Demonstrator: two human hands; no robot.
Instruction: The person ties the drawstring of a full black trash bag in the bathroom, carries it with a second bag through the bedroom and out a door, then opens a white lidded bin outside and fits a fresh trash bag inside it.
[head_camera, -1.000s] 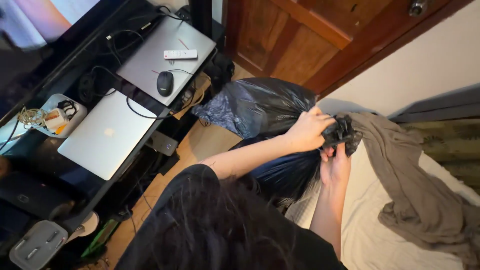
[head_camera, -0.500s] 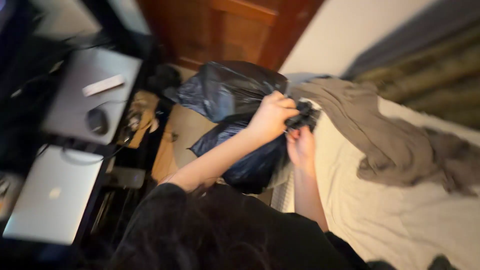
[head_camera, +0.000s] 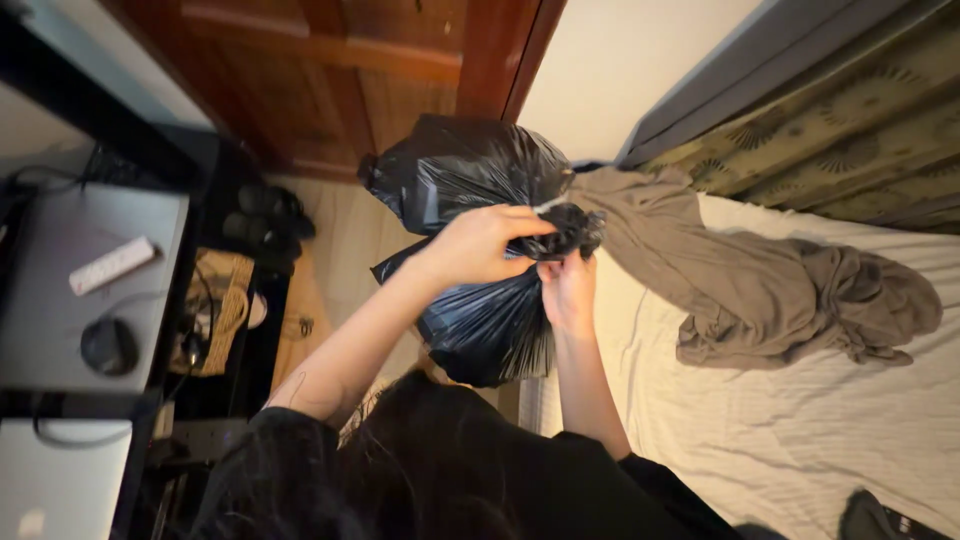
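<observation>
Both hands are up on the gathered neck of a big crinkly black plastic garbage bag, which hangs at the edge of the bed just in front of the person, its bulging body spreading above and below the grip. The left hand comes in from the left with its fingers curled over and pinching the twisted black knot of plastic at the top. The right hand sits right under it, touching the same bunch, fingers pressed together around the neck from below. Just beside the knot, on the right, a crumpled grey-brown cloth garment lies sprawled across the white striped bed sheet. Behind the bag there's a dark wooden door. Off to the left is a table with a silver closed laptop carrying a black computer mouse and a small white remote-like bar. The person's black sleeve and dark hair fill the bottom of the view.
</observation>
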